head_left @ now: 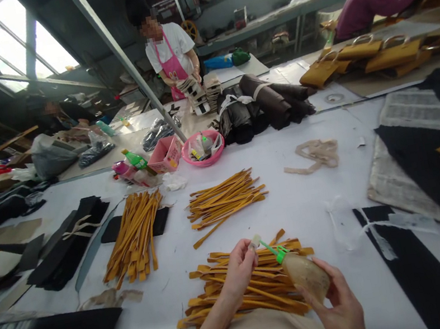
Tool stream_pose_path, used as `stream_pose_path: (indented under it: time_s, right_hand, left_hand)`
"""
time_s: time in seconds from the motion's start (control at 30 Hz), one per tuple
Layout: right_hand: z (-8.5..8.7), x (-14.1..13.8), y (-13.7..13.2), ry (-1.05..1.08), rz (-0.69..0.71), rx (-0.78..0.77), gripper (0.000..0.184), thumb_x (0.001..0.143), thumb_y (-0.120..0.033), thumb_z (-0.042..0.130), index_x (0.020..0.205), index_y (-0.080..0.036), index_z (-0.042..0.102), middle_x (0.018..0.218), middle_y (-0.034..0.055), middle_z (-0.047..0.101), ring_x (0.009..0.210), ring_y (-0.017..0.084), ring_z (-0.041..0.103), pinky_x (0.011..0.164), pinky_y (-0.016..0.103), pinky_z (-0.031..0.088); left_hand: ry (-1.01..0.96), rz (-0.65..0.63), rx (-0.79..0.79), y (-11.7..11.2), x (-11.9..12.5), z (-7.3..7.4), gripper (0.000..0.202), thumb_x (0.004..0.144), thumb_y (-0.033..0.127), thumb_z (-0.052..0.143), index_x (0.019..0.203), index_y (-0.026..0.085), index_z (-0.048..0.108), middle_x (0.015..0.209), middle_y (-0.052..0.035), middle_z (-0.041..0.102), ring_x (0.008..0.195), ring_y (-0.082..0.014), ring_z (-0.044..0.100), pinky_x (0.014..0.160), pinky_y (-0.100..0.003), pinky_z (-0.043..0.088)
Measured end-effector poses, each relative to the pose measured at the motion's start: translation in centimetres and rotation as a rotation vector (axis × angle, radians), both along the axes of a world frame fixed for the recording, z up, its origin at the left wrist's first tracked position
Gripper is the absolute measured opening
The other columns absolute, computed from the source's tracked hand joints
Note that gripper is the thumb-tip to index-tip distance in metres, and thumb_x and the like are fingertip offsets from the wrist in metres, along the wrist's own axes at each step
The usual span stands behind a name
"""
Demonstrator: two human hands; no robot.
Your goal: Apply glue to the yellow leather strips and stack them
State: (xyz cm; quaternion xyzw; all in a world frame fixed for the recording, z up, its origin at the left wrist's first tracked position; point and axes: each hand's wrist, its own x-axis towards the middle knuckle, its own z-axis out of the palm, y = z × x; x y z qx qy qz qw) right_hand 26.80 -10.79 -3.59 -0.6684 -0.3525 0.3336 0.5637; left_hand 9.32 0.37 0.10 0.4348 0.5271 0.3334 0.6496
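My right hand [343, 304] is wrapped round a squeeze bottle [305, 274] with a brownish, cloudy body. Its green nozzle [281, 254] tilts up and to the left. In a pinch, my left hand [240, 268] has a small pale piece [255, 241] at the tip of the nozzle; whether the two touch I cannot tell. Below both hands lies a pile of mustard-brown straps [209, 297], partly hidden by my arm and the bottle. Farther up the white table are two more bundles, the middle straps [226, 200] and the left straps [135, 242].
A pink basin [205, 158], a pink basket [165, 156] and a green-labelled bottle [134, 159] stand at the table's far side. Dark rolled material [264, 103] lies behind. Black strips [417, 266] are at right, a black stack [69, 242] at left. Several people work beyond.
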Motion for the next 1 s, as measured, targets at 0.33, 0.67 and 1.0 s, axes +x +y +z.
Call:
stream_pose_path:
  time_s: [0.33, 0.67, 1.0]
  right_hand:
    - [-0.1, -0.3, 0.2, 0.041, -0.007, -0.005, 0.06, 0.07, -0.042, 0.082, 0.122, -0.021, 0.061, 0.121, 0.0117, 0.065, 0.101, 0.028, 0.067, 0.082, 0.037, 0.059]
    - [-0.8, -1.1, 0.1, 0.096, -0.038, -0.017, 0.062, 0.067, -0.042, 0.084, 0.121, -0.021, 0.061, 0.123, 0.0114, 0.064, 0.104, 0.03, 0.067, 0.085, 0.04, 0.059]
    - [-1.1, -0.7, 0.5, 0.114, -0.023, -0.011, 0.062, 0.069, -0.043, 0.084, 0.122, -0.021, 0.06, 0.123, 0.012, 0.065, 0.103, 0.029, 0.067, 0.081, 0.037, 0.06]
  left_hand:
    - [-0.031, 0.02, -0.052, -0.1, 0.3, 0.2, 0.029, 0.085, 0.046, 0.06, 0.085, 0.019, 0.049, 0.06, 0.0072, 0.044, 0.049, -0.0064, 0.029, 0.045, -0.019, 0.02]
    - [-0.05, 0.023, -0.063, -0.1, 0.4, 0.5, 0.032, 0.083, 0.048, 0.062, 0.085, 0.019, 0.049, 0.06, 0.0074, 0.044, 0.048, -0.0058, 0.028, 0.044, -0.018, 0.019]
    - [-0.063, 0.022, -0.081, -0.1, 0.3, 0.2, 0.03, 0.083, 0.046, 0.063, 0.088, 0.019, 0.05, 0.06, 0.0075, 0.045, 0.047, -0.0053, 0.027, 0.043, -0.018, 0.018]
